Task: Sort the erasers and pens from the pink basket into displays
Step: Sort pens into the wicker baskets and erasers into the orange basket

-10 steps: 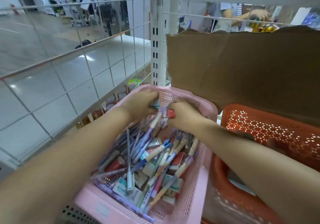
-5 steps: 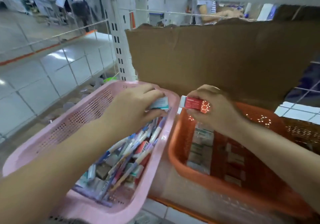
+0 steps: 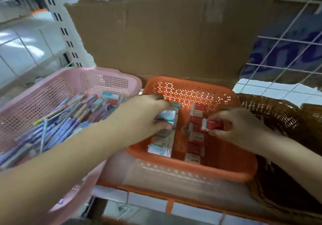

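The pink basket (image 3: 97, 76) stands at the left, filled with several pens (image 3: 69, 118) and a few erasers at its far end. Right of it is an orange basket (image 3: 200, 170) holding a row of teal-sleeved erasers (image 3: 161, 146) and a row of red-sleeved erasers (image 3: 196, 134). My left hand (image 3: 141, 118) reaches over the orange basket and holds a teal eraser (image 3: 168, 116) above the teal row. My right hand (image 3: 240, 127) pinches a red eraser (image 3: 211, 124) over the red row.
A torn cardboard sheet (image 3: 165, 38) stands behind both baskets. A brown woven basket (image 3: 278, 118) sits at the right. White wire grid panels (image 3: 287, 50) enclose the shelf at the right, and a slotted shelf post (image 3: 68, 33) rises at the back left.
Both hands took an eraser each out of the pink basket and carried them right, down into the orange basket. The view swung right with them.
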